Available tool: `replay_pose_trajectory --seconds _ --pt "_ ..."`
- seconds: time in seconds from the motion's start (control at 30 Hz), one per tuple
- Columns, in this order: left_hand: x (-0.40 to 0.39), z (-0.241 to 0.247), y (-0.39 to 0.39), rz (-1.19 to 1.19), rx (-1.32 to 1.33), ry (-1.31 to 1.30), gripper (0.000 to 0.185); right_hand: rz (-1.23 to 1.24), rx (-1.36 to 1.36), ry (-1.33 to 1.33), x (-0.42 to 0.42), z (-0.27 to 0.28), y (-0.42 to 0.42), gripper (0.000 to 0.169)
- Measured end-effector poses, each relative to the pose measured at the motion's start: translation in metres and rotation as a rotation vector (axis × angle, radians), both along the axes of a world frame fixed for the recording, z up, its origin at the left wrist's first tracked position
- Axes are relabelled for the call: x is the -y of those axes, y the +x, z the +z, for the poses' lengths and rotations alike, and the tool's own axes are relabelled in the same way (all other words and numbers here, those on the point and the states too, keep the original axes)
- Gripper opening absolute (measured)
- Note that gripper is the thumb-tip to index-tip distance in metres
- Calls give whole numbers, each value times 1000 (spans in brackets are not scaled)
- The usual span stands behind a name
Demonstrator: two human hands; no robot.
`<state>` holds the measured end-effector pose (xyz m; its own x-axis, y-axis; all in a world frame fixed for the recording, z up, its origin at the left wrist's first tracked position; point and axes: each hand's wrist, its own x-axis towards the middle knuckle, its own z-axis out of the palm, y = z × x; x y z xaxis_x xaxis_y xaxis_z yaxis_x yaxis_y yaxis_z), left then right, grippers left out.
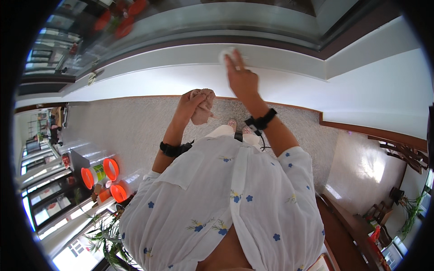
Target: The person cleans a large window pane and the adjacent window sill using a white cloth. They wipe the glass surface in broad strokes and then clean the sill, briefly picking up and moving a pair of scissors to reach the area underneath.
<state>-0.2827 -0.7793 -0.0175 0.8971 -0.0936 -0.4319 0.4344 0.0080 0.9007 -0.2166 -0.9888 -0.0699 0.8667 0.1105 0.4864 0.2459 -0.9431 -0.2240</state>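
My left hand [190, 103] grips a crumpled pink cloth [202, 111] in front of my body, above the floor. My right hand [244, 79] reaches forward to the pale grey window sill [169, 57]. Under its extended fingertips is a small white wiping pad or wad [223, 56], blurred, so its material is unclear. The fingers appear to press it against the sill. Beyond the sill rises a dark-framed glass window pane [210, 20].
A white wall [162, 77] with a brown baseboard [295, 107] runs below the sill. A window catch [92, 78] shows at left. Orange-rimmed buckets [111, 169] and a leafy plant [110, 237] stand behind left. Brown wooden furniture [349, 237] is behind right.
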Motion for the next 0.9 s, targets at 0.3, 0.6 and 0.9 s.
replay_pose_trajectory --seconds 0.3,0.6,0.9 --pt "-30 -15 1 50 18 -39 31 -524 20 41 128 7 -1 39" --pt "-83 -12 45 -40 65 -54 31 -471 -74 78 9 2 21 46" --pt "-217 -8 71 21 85 -86 29 -6 -126 180 -229 11 53 47"
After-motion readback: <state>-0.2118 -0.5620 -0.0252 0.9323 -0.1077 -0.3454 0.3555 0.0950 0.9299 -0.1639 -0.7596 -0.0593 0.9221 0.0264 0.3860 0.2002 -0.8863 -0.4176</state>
